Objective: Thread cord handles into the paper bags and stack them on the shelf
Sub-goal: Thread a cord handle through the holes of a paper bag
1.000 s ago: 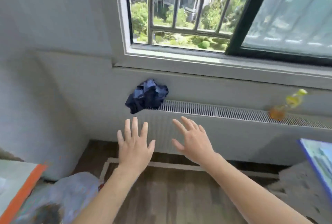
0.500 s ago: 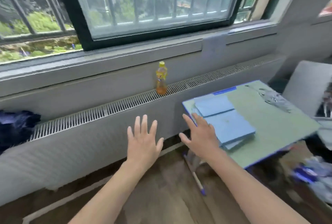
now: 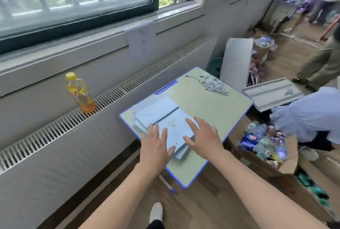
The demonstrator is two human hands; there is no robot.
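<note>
A stack of flat light-blue paper bags [image 3: 165, 116] lies on a small green table with a blue rim [image 3: 211, 107]. A tangle of white cord handles [image 3: 214, 84] sits at the table's far corner. My left hand [image 3: 155, 148] hovers with fingers spread over the near left edge of the stack. My right hand [image 3: 204, 137] is spread flat over the stack's near right part. Neither hand holds anything; whether they touch the bags is unclear.
A yellow drink bottle [image 3: 81, 93] stands on the radiator grille [image 3: 55, 127] under the window. A cardboard box of bottles and cans [image 3: 265, 146] sits right of the table. Grey panels [image 3: 237, 63] lean nearby. People stand at the right [image 3: 320, 63].
My view has swung right along the radiator from a dark blue crumpled cloth to the table. Both hands, held out spread, now sit over the bag stack.
</note>
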